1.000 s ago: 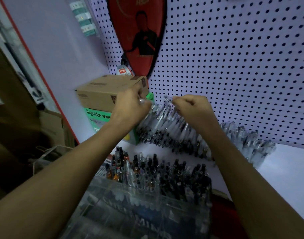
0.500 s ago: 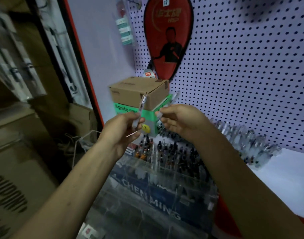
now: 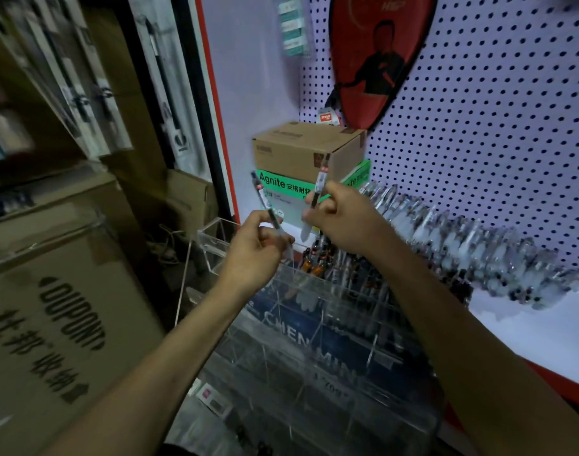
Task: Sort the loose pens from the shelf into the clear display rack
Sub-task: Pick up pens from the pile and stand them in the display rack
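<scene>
Left hand point(image 3: 253, 248) pinching pen point(image 3: 267, 205); right hand point(image 3: 344, 218) pinching second pen point(image 3: 317, 189), both above clear rack point(image 3: 314, 324).

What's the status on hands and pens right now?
Left hand grips one pen. Right hand grips another pen. Both held above clear rack. Nothing in the way.

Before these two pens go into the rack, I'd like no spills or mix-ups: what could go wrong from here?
1. Each pen is only pinched near one end: the left hand holds one pen, the right hand another. A loose grip could drop one.
2. The clear display rack has see-through dividers, so a pen may land in the wrong slot.
3. The right forearm passes close to the loose pens and might knock them.
</scene>
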### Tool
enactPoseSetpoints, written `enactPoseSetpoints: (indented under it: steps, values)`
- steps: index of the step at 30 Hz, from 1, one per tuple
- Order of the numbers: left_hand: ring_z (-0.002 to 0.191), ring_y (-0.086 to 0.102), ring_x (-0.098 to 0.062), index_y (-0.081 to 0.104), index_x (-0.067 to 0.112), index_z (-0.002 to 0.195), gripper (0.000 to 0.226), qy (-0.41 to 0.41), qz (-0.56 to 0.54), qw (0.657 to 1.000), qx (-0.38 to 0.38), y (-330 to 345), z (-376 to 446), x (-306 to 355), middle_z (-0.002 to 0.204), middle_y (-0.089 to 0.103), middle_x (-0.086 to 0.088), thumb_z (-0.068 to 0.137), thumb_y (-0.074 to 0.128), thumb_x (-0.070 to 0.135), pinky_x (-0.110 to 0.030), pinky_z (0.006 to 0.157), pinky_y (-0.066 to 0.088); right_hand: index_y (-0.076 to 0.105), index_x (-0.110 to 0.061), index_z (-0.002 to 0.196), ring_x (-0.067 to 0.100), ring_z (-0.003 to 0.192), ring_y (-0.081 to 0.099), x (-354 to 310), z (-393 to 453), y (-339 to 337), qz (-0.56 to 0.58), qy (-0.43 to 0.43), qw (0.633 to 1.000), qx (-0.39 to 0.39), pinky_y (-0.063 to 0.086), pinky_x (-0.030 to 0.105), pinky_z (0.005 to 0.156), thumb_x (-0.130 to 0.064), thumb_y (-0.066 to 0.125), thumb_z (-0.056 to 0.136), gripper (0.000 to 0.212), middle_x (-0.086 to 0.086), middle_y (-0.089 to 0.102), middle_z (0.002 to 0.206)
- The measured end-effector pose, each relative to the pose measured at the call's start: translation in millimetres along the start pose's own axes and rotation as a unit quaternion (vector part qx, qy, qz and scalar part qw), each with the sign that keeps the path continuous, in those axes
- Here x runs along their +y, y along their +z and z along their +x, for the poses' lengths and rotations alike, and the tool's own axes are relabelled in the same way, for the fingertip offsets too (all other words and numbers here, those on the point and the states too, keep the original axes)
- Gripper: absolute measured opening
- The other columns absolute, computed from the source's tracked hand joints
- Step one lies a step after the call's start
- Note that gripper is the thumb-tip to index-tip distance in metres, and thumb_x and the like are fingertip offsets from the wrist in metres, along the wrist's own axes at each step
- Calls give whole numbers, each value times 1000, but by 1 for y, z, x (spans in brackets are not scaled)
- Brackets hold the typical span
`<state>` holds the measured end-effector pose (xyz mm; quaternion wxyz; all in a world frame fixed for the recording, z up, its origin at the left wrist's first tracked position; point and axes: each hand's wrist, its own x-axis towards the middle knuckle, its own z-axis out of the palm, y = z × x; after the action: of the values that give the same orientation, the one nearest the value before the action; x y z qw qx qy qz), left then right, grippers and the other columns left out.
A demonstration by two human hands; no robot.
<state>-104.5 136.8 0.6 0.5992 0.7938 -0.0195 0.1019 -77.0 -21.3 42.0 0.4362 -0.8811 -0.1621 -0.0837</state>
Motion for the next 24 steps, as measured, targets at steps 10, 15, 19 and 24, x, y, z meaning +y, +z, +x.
enactPoseSetpoints:
  steps: [10,15,19,24]
  values:
    - [70,61,-4,61,22,99,9,99,178,978,40,1,-4,-7,72,63,6,91,66,20,-7,57,41,65,-17,97,6,76,53,8,-2,2,-107,-6,994,-12,36,14,58,-24,67,90,11,-7,56,88]
    - [67,60,-7,63,20,91,8,122,274,953,33,-2,-2,-7,74,67,5,88,71,18,-14,58,40,62,-14,104,22,96,60,15,0,8,-150,-26,988,29,32,12,57,-19,72,86,22,7,64,107]
    - [75,63,-7,64,22,92,7,106,281,954,19,1,5,-9,75,65,9,89,69,18,-21,71,44,65,-8,89,17,85,60,8,8,7,-138,-25,990,34,44,20,63,-18,74,85,14,1,63,86]
    - [68,62,-5,68,22,98,14,74,238,968,-1,-1,10,-15,77,68,5,89,68,11,-21,62,45,68,-2,78,13,94,60,-3,18,8,-131,3,991,17,56,34,80,-18,77,82,19,6,71,94]
